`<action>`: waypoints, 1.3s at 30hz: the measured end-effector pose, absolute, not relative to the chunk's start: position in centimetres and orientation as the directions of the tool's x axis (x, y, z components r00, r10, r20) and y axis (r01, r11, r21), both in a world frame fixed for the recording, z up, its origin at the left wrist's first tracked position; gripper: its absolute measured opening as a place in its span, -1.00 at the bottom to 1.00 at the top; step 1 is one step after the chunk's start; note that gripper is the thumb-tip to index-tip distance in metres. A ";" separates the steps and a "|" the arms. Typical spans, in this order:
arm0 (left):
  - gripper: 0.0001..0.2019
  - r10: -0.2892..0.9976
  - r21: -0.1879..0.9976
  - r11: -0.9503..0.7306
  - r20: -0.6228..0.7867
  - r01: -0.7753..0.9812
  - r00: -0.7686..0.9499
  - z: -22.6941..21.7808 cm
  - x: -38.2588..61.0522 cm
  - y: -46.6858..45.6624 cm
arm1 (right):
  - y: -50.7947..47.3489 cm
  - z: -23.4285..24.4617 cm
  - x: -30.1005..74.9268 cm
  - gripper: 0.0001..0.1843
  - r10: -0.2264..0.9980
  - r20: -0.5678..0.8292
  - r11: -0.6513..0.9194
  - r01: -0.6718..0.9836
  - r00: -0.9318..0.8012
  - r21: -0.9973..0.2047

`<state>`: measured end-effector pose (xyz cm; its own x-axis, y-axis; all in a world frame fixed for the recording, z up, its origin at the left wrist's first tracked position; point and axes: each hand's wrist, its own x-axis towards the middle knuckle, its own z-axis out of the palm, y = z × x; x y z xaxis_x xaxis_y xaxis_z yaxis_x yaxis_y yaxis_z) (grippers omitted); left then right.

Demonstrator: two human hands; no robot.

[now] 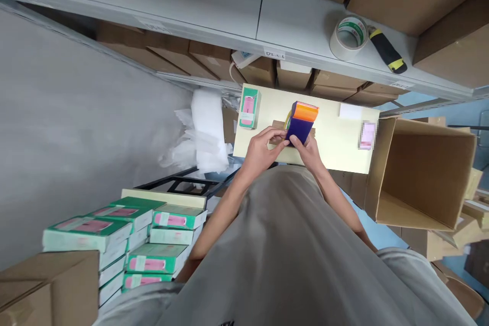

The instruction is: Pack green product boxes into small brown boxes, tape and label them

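A dark purple box with an orange end (301, 125) is held above the pale tabletop (336, 150). My right hand (308, 153) grips its lower right part, with the thumb lying on the purple face. At the lower left edge of the box, my left hand (265, 145) is closed, thumb and fingertips pinched against the corner. Partly hidden behind the box is a yellow and green curved thing (287, 120). A brown cardboard piece (278, 133) lies beneath. To the left on the table stands a green and white box with a pink picture (249, 108).
A large open carton (424, 173) stands at the table's right end. Stacked green and white boxes (168, 257) are at lower left. White wrapping material (209, 130) hangs left of the table. The shelf ahead bears a tape roll (348, 36) and a box cutter (386, 50).
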<state>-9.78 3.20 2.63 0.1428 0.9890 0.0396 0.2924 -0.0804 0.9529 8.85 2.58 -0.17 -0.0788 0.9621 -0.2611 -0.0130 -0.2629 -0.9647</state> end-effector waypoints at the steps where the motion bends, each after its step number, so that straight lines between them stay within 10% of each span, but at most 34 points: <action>1: -0.75 0.992 0.958 -0.070 0.037 0.278 0.120 2.8 -9.9 3.3 | 2.4 -0.1 9.0 -0.20 0.962 -0.260 -0.260 0.008 -0.090 -0.966; 10: -0.42 0.977 0.942 -0.167 0.120 0.291 0.175 8.0 -11.9 6.9 | 1.0 1.0 13.1 -0.21 0.951 -0.189 -0.102 0.327 -0.246 -0.940; 27: -0.82 0.916 0.918 -0.191 0.039 0.347 0.400 10.3 -11.4 6.8 | 1.8 2.8 17.7 -0.67 0.854 -0.061 0.264 0.530 -0.517 -0.806; 39: -0.65 0.898 0.913 0.381 -0.403 0.147 0.176 1.4 -12.0 4.4 | 3.1 3.8 17.0 -0.38 0.667 -0.579 -0.080 0.727 -0.470 -0.682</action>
